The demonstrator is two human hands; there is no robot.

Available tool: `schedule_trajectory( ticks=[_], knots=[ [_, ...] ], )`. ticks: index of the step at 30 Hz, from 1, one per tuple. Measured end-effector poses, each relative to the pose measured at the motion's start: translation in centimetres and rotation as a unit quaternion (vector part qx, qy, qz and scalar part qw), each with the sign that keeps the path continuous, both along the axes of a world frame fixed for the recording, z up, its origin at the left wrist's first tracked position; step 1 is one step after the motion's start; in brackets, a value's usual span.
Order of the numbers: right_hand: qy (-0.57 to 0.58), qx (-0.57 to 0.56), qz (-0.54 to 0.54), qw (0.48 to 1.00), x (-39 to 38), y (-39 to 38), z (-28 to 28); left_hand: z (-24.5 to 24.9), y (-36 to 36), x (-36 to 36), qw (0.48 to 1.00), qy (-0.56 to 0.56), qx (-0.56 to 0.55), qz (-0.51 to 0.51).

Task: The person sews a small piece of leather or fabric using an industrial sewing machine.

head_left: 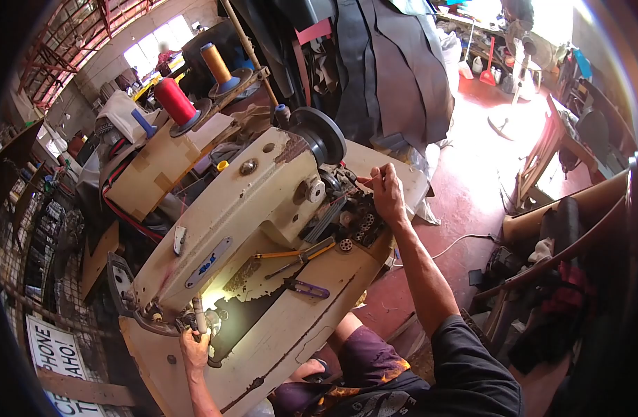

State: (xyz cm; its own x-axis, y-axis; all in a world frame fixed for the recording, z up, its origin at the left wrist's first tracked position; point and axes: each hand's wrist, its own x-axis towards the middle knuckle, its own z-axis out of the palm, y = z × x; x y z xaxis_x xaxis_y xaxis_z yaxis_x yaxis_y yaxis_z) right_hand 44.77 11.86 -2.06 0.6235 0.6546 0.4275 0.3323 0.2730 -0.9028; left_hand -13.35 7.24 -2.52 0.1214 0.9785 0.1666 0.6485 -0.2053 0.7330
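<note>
A large cream sewing machine (pixel 228 208) stands on a worn table (pixel 291 340) in front of me. My left hand (pixel 195 349) is at its needle end, fingers closed around something small that I cannot make out, beside the lit presser-foot area. Over the table's right end, my right hand (pixel 386 194) has its fingers bent together above a pile of small parts; what they hold, if anything, is hidden. Metal bobbins (pixel 345 244) lie near that wrist. Between the hands rest a purple-handled tool (pixel 307 288) and a yellow-handled screwdriver-like tool (pixel 317 250).
A red thread cone (pixel 173 101) and a gold thread cone (pixel 219 66) stand on the rack behind the machine. The black handwheel (pixel 320 135) juts out at the machine's right end. Dark leather sheets (pixel 395 69) hang behind. A cable (pixel 458 240) crosses the red floor.
</note>
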Motion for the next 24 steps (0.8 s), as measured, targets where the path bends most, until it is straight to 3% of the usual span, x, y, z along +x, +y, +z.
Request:
schedule_trajectory(
  ticks=[8,24],
  knots=[
    [-0.024,0.006,0.000,1.000,0.0,0.1,-0.4,-0.1,0.1,-0.2,0.999,0.039,0.023,-0.001],
    [0.004,0.001,-0.002,1.000,-0.1,-0.2,0.3,0.8,-0.2,0.7,1.000,-0.004,-0.012,0.001]
  ],
)
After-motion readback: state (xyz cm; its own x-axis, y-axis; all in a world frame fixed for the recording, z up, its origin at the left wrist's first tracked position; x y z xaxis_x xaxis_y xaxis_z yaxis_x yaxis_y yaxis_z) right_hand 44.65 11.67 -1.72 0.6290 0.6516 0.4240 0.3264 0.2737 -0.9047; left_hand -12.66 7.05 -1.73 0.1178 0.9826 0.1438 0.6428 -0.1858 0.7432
